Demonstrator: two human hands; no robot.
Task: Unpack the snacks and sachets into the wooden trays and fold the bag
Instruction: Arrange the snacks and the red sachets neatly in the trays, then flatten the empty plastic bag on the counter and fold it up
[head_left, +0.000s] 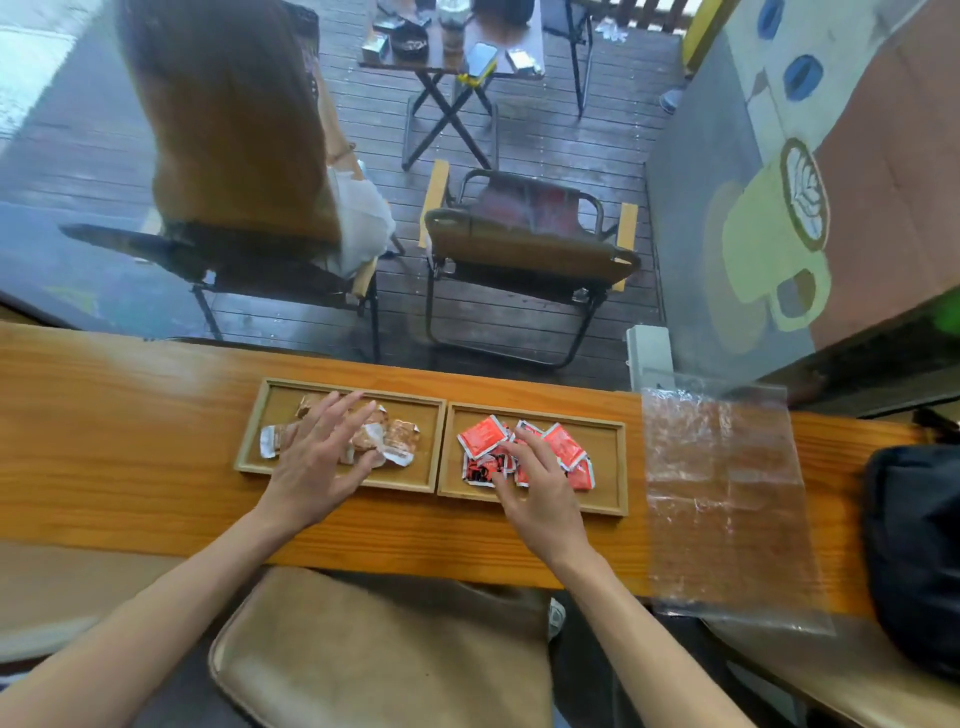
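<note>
Two wooden trays sit side by side on the counter. The left tray (270, 395) holds several brown snack packets (401, 435). My left hand (319, 457) lies flat over them with its fingers spread. The right tray (608, 467) holds several red sachets (480, 434). My right hand (540, 491) rests on that pile, fingertips touching the sachets, nothing gripped. A clear plastic bag (727, 499) lies flat and unfolded on the counter to the right of the trays.
A black bag (914, 545) rests at the counter's far right. A tan cushioned stool (374, 654) stands below the counter's near edge. Beyond the glass, a person sits in a folding chair (244, 249) beside another chair (530, 244).
</note>
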